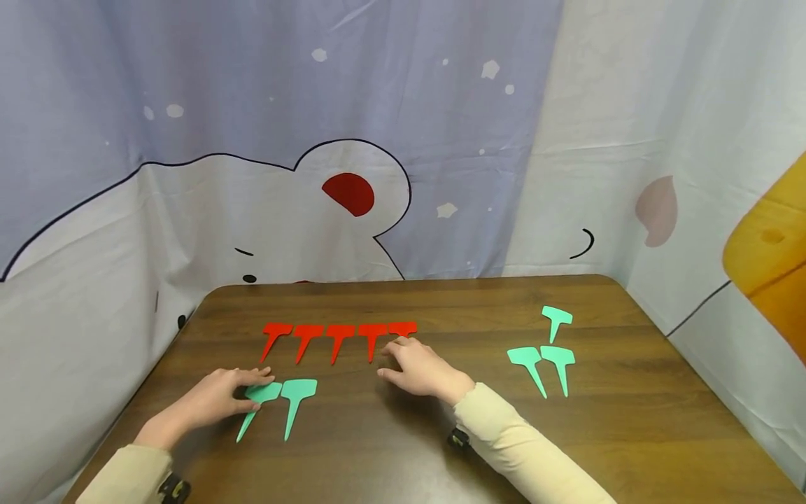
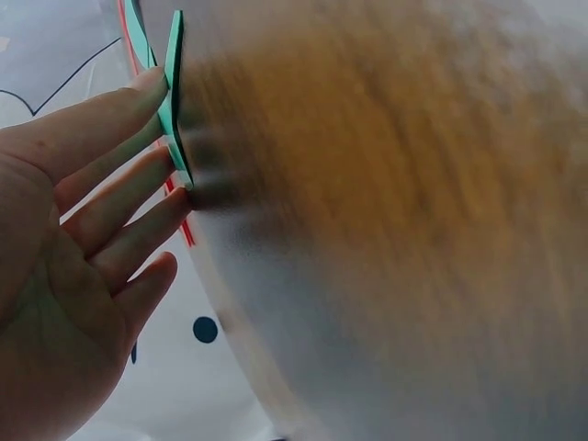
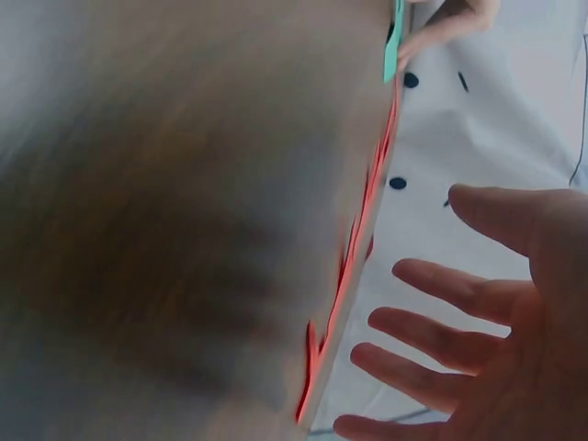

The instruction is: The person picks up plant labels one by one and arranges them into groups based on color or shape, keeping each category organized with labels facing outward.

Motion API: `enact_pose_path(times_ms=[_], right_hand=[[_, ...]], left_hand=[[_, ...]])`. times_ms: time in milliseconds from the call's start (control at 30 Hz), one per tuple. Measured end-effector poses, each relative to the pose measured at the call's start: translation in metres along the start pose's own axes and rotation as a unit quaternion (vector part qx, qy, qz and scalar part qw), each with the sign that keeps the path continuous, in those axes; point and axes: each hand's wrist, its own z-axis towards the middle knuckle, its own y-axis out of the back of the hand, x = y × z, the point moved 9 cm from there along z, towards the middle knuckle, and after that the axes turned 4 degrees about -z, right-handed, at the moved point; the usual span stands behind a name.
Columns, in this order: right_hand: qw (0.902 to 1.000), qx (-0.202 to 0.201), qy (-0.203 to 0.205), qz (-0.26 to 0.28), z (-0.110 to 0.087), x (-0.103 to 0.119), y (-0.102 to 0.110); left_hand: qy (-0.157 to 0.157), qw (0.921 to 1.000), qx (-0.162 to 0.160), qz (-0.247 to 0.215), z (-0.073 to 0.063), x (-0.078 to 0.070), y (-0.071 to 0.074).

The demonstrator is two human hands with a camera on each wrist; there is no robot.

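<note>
A green T-shaped plant label (image 1: 264, 393) lies at the table's left, and my left hand (image 1: 217, 397) holds its wide head between thumb and fingers. In the left wrist view the fingertips of the left hand (image 2: 83, 220) meet this green label (image 2: 175, 119). Just to its right is a second green label (image 1: 297, 394). Behind them, several red T-shaped labels (image 1: 341, 334) form a row. My right hand (image 1: 420, 367) hovers by the rightmost red label (image 1: 403, 327), partly covering it. In the right wrist view the right hand (image 3: 478, 322) has loosely spread fingers and holds nothing.
Three more green labels sit on the right side of the wooden table (image 1: 630, 420), one of them a green label (image 1: 557, 319) behind the other two. A printed curtain (image 1: 441, 140) hangs along the table's back edge.
</note>
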Motion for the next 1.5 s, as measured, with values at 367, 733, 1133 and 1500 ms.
enact_pose_path(times_ms=[367, 733, 1133, 1500], right_hand=[[0.9997, -0.005, 0.003, 0.023, -0.027, -0.037, 0.016], [0.9996, -0.017, -0.018, -0.010, -0.062, -0.080, 0.034], [0.9969, -0.048, -0.041, -0.048, -0.102, -0.119, 0.043], [0.9942, -0.067, -0.059, -0.060, -0.121, -0.142, 0.054]], left_hand=[[-0.005, 1.0000, 0.004, 0.000, 0.000, -0.002, 0.001], [0.001, 1.0000, 0.003, 0.001, 0.003, -0.001, 0.001], [-0.005, 1.0000, 0.003, 0.002, 0.000, -0.003, 0.004], [0.005, 1.0000, 0.005, -0.005, 0.002, 0.001, 0.001]])
